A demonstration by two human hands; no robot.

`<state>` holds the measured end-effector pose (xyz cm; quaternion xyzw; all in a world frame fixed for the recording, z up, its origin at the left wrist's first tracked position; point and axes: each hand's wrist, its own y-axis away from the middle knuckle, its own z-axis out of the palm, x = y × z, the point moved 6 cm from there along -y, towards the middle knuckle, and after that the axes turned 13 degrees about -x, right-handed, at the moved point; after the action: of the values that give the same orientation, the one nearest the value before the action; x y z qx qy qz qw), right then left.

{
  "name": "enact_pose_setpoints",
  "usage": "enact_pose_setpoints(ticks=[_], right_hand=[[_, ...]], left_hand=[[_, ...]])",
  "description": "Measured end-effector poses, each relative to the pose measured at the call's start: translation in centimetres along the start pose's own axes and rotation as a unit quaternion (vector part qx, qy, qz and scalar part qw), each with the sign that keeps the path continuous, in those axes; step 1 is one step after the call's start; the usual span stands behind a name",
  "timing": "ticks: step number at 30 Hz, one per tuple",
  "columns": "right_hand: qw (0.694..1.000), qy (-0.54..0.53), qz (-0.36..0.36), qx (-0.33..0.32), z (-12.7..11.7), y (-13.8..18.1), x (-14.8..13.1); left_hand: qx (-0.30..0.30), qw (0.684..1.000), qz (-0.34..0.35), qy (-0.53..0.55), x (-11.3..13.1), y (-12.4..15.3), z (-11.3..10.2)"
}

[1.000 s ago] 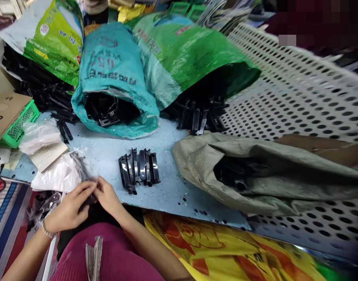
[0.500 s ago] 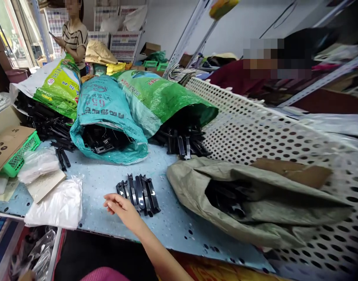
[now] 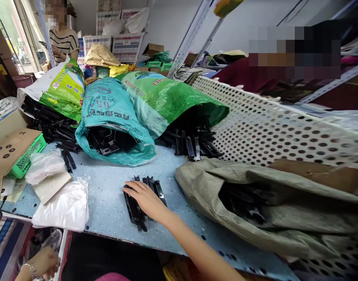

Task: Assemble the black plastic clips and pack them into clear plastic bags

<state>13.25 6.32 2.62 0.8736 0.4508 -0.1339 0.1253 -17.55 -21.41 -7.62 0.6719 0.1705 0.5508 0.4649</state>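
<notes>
My right hand (image 3: pixel 146 198) lies on top of a small stack of black plastic parts (image 3: pixel 134 212) on the pale blue table (image 3: pixel 108 195), its fingers curled over them. My left hand (image 3: pixel 45 262) hangs low at the bottom left, below the table edge, by crinkled clear plastic (image 3: pixel 51 240); its fingers are bent and I cannot make out anything in them. A pile of clear plastic bags (image 3: pixel 64 208) rests on the table to the left of the black parts.
A teal sack (image 3: pixel 114 113), a green sack (image 3: pixel 173 97) and a grey-green sack (image 3: pixel 255 195) lie open with black parts spilling out. A white perforated panel (image 3: pixel 269 125) leans at right. A green basket (image 3: pixel 26 158) and cardboard (image 3: pixel 9 146) sit left. One person stands far left, another sits behind the panel.
My right hand moved from the table's near edge onto the stack of black parts. My left hand dropped below the table edge. The camera tilted up.
</notes>
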Motion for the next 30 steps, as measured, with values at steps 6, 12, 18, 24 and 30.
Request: enact_pose_setpoints(ticks=[6,12,18,24,30], right_hand=[[0.980,0.157,-0.058,-0.105,0.7,-3.9,0.1],[0.989,0.100,-0.052,-0.097,-0.4,-5.4,0.1],[0.952,-0.299,0.055,0.033,-0.2,-4.7,1.0],[0.662,-0.747,0.060,-0.024,5.1,-4.8,-4.6],[0.494,-0.864,0.032,-0.096,9.4,-8.6,-13.1]], left_hand=[[0.304,0.873,0.291,-0.246,13.0,0.2,-0.8],[0.465,0.769,0.252,-0.360,16.0,-2.9,-2.5],[0.370,0.892,0.256,-0.031,13.7,-1.1,-7.0],[0.336,0.861,0.327,0.199,12.7,0.5,-7.9],[0.311,0.845,0.373,0.225,13.2,-0.2,-6.9]])
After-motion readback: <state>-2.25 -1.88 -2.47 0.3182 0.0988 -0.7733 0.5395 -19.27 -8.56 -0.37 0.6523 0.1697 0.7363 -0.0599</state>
